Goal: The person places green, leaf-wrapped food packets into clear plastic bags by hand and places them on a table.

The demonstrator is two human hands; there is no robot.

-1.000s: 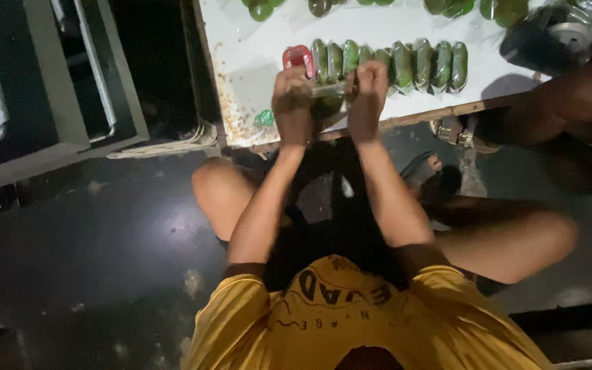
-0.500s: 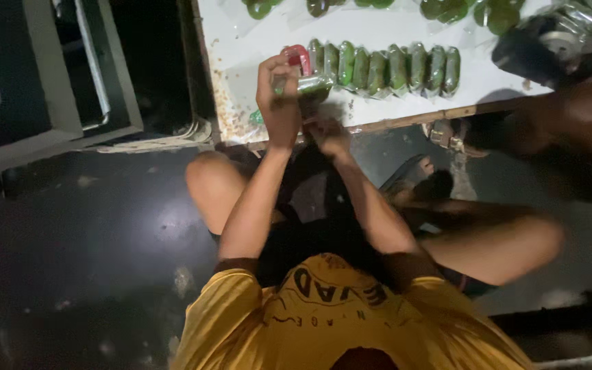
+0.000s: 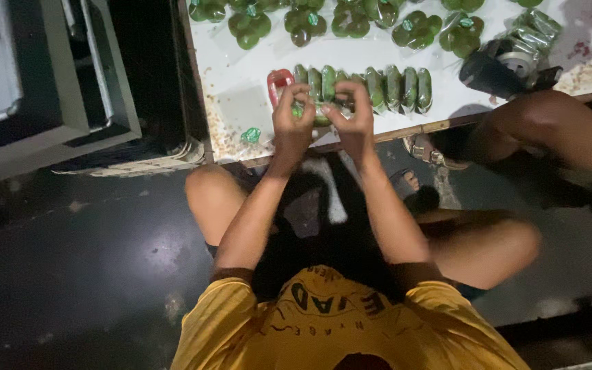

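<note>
Green packets (image 3: 392, 89) beside hands, unobstructed.

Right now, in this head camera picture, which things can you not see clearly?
- Head view: the green piece between the left hand and right hand is covered by the fingers; its shape is unclear.
- The row of green packets is partly hidden behind both hands.
- The top clusters of green packets are cut by the upper edge.
- The dark tool on the white table is too dim to identify.
</note>
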